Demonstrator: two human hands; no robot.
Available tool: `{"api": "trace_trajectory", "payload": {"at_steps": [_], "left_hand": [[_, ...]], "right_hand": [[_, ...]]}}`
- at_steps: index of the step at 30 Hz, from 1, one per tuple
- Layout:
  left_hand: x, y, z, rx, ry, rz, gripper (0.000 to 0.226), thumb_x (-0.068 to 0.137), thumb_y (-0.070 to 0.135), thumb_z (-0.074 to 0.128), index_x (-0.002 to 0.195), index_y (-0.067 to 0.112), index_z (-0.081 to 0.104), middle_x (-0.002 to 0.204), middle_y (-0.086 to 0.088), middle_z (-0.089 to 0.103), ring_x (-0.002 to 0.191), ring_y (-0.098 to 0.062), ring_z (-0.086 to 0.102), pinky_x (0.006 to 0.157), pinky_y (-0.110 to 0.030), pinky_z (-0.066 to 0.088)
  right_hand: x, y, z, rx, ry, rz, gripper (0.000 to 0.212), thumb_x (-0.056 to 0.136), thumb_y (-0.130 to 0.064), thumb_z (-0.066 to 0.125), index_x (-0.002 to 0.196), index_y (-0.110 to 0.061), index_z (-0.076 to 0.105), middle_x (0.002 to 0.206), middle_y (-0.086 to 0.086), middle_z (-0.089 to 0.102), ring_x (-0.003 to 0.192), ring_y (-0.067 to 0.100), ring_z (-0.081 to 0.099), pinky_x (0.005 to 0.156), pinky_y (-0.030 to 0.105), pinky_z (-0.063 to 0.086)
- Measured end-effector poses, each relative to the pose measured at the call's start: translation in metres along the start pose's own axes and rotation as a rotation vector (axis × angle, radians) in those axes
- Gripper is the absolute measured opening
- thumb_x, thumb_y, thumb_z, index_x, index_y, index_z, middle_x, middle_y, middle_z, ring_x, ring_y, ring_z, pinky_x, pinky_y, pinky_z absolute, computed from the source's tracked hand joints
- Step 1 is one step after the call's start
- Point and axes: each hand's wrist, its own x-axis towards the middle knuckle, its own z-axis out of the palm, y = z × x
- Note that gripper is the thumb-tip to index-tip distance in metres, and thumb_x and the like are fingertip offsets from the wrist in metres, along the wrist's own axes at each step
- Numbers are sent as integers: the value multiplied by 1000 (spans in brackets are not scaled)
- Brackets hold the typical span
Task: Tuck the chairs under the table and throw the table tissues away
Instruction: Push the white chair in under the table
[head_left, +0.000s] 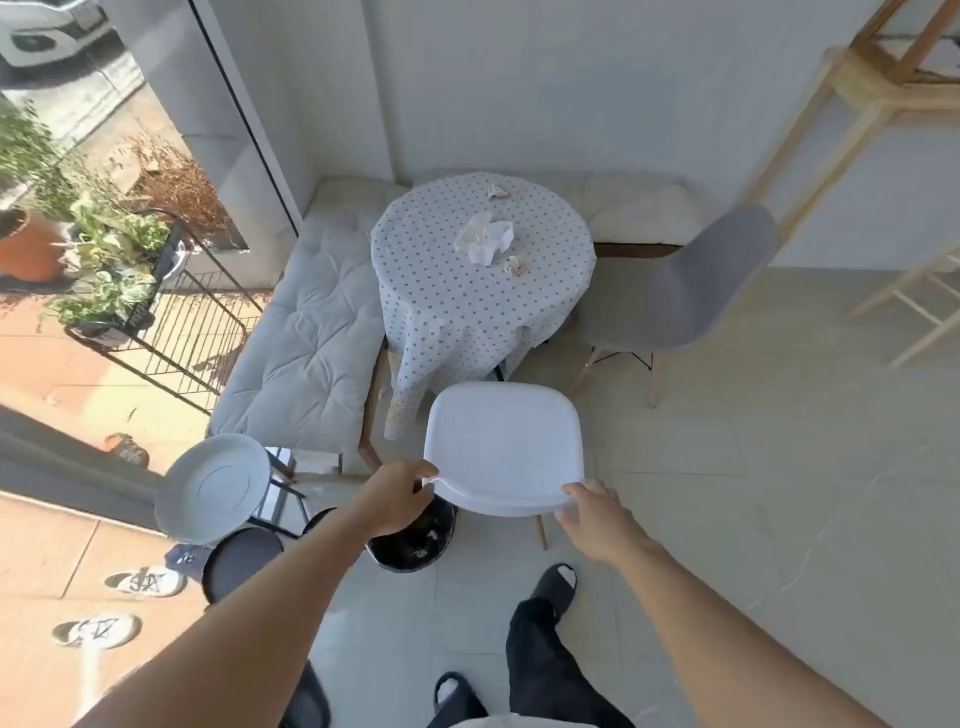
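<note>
A white chair (501, 441) stands in front of me, its seat facing the round table (457, 301) with a dotted cloth. My left hand (397, 496) grips the left end of the chair's backrest. My right hand (595, 512) is on the backrest's right end, fingers curled over its edge. A grey chair (680, 291) stands to the right of the table, angled toward it. On the tabletop lie a large crumpled white tissue (484, 238) and two small wads, one near the far edge (497, 192) and one closer (515, 266).
A black waste bin (415, 540) stands on the floor under my left hand. Cushioned benches (306, 332) line the wall left of and behind the table. A white stool (215, 488) and a dark stool (241, 564) stand at left. A wooden shelf frame (852, 119) is at right.
</note>
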Motion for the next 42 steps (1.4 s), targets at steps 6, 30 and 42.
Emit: {"api": "trace_trajectory", "payload": {"at_steps": [6,30,42], "left_hand": [[44,23,59,-49,-90,-71,50,104,30,53,153,19,52,157,1,53,147,-19,47,123,-34,36],[206,31,62,31,-221,-196,53,104,19,64,154,34,53,165,7,45,163,-18,18,126,-33,30],[298,16,-4,61,-225,-182,55,105,13,62,155,33,52,164,7,46,162,-19,21,128,-39,27]], "right_hand": [[49,23,27,-26,-62,23,51,109,-38,41,158,-25,35,165,4,25,147,26,34,107,45,45],[213,47,-30,-32,-246,-152,81,97,9,34,164,-36,22,167,2,36,152,32,25,112,40,44],[299,-2,-68,45,-163,9,70,103,3,33,163,-33,27,172,14,18,157,30,21,117,43,42]]}}
